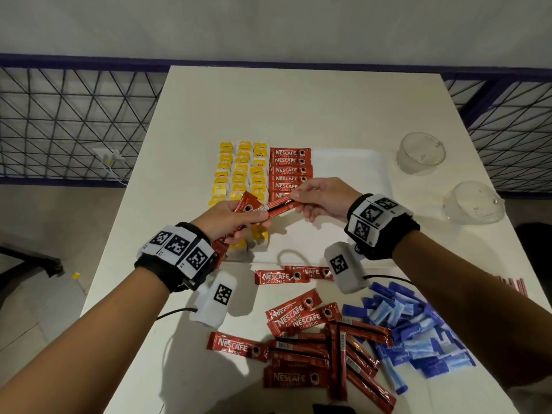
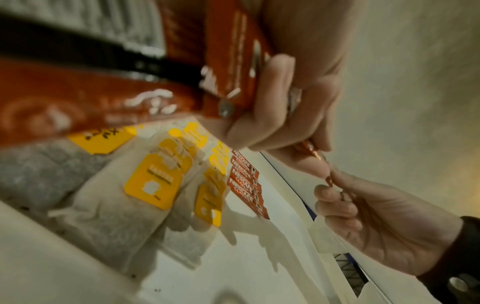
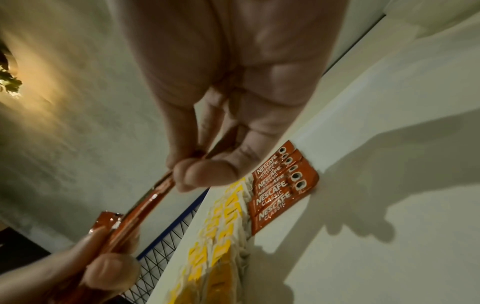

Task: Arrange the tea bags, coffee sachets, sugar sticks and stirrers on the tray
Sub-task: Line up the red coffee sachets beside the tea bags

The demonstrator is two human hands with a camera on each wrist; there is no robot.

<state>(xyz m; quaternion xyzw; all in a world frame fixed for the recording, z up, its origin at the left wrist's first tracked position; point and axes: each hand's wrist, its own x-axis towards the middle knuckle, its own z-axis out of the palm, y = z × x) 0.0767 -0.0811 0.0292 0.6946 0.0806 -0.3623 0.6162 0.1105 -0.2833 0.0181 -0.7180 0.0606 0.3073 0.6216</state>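
My left hand [image 1: 239, 218] grips a small bunch of red coffee sachets [image 1: 246, 204] above the white tray [image 1: 352, 168]. My right hand [image 1: 316, 198] pinches the far end of one sachet [image 1: 279, 206] from that bunch between thumb and fingers [image 3: 205, 174]. On the tray lie rows of yellow-tagged tea bags [image 1: 239, 171] at the left and a column of coffee sachets [image 1: 291, 170] beside them. The wrist views show the same bunch [image 2: 228, 61] and the laid column [image 3: 280, 189].
Loose coffee sachets [image 1: 301, 348] lie heaped on the near table, with blue sugar sticks [image 1: 412, 333] to their right. Two glass cups [image 1: 421, 152] [image 1: 473, 201] stand at the right. Reddish stirrers [image 1: 510, 283] show at the right table edge. A railing runs behind.
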